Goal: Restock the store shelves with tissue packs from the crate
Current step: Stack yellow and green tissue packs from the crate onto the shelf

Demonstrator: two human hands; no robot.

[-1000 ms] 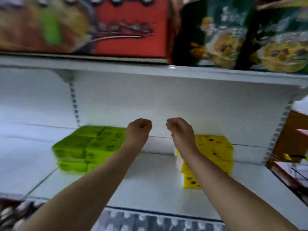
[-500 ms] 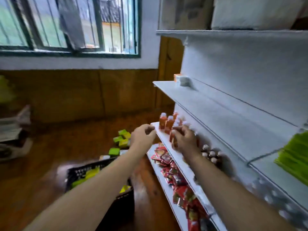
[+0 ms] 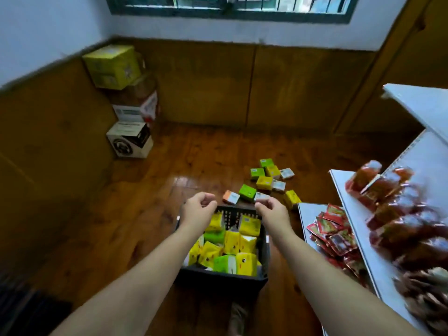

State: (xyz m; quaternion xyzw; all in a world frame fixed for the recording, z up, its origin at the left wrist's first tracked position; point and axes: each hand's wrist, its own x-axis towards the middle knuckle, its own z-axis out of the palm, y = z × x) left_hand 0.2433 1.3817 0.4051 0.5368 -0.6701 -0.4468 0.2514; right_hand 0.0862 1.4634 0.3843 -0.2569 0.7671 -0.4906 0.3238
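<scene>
A black plastic crate (image 3: 225, 277) stands on the wooden floor below me, filled with several yellow and green tissue packs (image 3: 232, 248). My left hand (image 3: 198, 209) hovers over the crate's far left corner, fingers loosely curled, holding nothing. Over the far right corner, my right hand (image 3: 271, 209) hangs the same way, empty. More small packs (image 3: 264, 183) lie scattered on the floor beyond the crate.
White store shelves (image 3: 363, 238) run along the right, carrying red sachets (image 3: 332, 231) and bottles of red sauce (image 3: 388, 202). Stacked cardboard boxes (image 3: 128, 103) stand in the far left corner under a window. Wood-panelled walls close the room.
My view has swung left and down, from the shelf with green and yellow packs to the crate on the floor. Both hands stayed empty and now hang over the crate.
</scene>
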